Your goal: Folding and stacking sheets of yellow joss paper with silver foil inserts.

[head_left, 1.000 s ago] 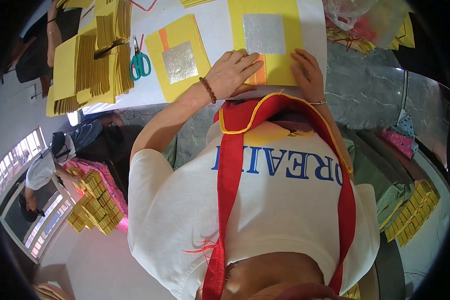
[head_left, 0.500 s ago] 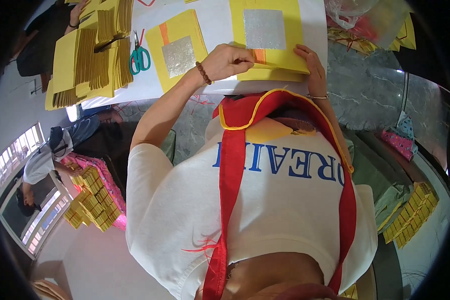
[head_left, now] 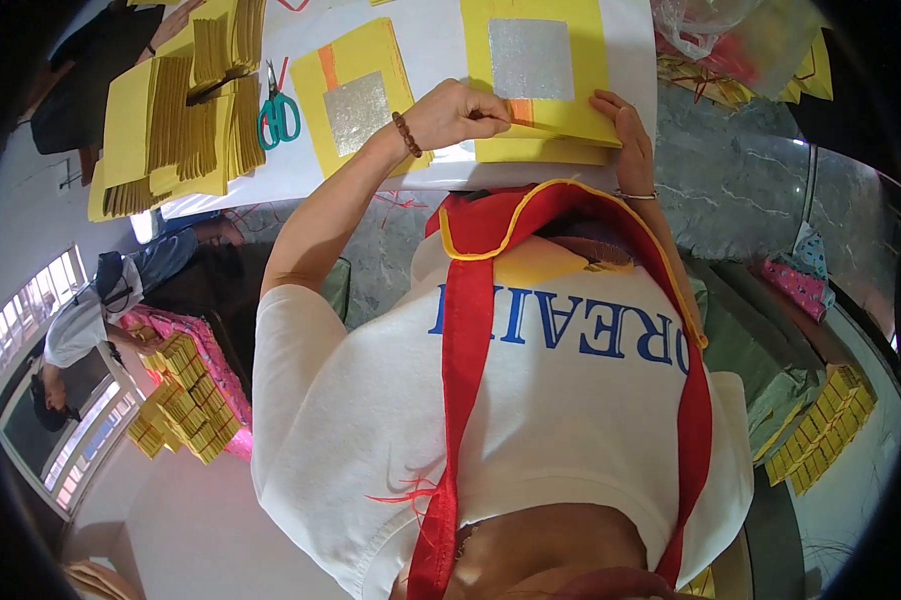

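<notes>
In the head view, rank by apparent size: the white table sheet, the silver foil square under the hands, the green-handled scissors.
1. White table sheet.
2. Silver foil square on the yellow paper.
3. Green-handled scissors, slightly smaller than the foil square.

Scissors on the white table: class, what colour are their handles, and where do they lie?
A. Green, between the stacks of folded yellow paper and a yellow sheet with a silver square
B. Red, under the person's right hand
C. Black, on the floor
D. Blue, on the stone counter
A: the scissors have green handles and lie on the white table, with the stacks of folded yellow paper on one side and a yellow sheet with a silver square on the other.
</notes>
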The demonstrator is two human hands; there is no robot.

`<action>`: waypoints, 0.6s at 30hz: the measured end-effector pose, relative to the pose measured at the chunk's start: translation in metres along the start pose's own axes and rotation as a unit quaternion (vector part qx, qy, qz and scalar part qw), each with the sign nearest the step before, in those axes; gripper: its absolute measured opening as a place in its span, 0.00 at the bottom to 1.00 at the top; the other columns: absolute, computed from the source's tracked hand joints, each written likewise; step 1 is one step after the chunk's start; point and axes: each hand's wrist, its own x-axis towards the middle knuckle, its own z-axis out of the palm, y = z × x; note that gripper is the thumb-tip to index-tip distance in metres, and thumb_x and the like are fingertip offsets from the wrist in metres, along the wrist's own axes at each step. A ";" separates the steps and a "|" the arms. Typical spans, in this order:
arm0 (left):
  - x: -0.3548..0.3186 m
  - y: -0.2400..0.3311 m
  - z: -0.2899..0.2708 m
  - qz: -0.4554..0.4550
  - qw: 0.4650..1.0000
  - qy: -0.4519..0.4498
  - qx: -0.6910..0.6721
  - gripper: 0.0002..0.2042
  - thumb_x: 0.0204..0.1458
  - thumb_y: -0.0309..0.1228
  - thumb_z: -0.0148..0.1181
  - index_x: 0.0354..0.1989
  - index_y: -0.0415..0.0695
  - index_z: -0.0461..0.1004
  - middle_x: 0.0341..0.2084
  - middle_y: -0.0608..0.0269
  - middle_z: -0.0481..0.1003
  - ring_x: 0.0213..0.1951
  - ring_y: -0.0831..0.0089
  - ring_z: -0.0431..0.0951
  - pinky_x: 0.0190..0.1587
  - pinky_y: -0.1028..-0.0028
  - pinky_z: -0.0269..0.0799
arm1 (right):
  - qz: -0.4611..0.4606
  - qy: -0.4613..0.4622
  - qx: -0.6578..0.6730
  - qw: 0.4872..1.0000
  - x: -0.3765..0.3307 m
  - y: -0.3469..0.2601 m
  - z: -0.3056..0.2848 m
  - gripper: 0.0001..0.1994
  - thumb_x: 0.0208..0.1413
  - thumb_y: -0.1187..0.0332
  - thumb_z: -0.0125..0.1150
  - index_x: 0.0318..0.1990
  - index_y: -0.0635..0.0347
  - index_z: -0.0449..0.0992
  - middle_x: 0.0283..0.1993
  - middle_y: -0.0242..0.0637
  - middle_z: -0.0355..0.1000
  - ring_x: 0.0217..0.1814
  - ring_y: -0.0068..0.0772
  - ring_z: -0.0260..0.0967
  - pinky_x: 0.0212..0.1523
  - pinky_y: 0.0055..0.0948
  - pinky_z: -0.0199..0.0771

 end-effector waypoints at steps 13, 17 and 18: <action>0.002 -0.003 0.000 -0.012 1.000 0.005 -0.003 0.06 0.48 0.27 0.55 0.31 0.37 0.75 0.21 0.69 0.73 0.26 0.85 0.68 0.30 0.81 0.66 | -0.009 -0.022 0.006 1.000 0.000 0.003 -0.002 0.24 0.64 0.57 0.30 0.46 0.65 0.72 0.55 0.41 0.63 0.59 0.34 0.57 0.61 0.29 0.51; 0.004 -0.004 -0.003 -0.025 0.998 -0.006 -0.056 0.06 0.48 0.26 0.55 0.31 0.37 0.75 0.23 0.70 0.73 0.27 0.85 0.68 0.31 0.82 0.65 | -0.028 -0.040 0.015 0.999 -0.001 0.007 -0.004 0.25 0.64 0.56 0.28 0.49 0.65 0.71 0.57 0.41 0.61 0.61 0.35 0.55 0.62 0.30 0.50; 0.005 -0.005 -0.002 -0.025 0.998 -0.006 -0.056 0.06 0.48 0.26 0.55 0.31 0.37 0.75 0.23 0.70 0.73 0.27 0.85 0.68 0.31 0.82 0.65 | -0.020 -0.043 0.018 0.999 -0.001 0.007 -0.005 0.26 0.64 0.54 0.27 0.49 0.65 0.70 0.57 0.41 0.60 0.61 0.35 0.55 0.62 0.30 0.50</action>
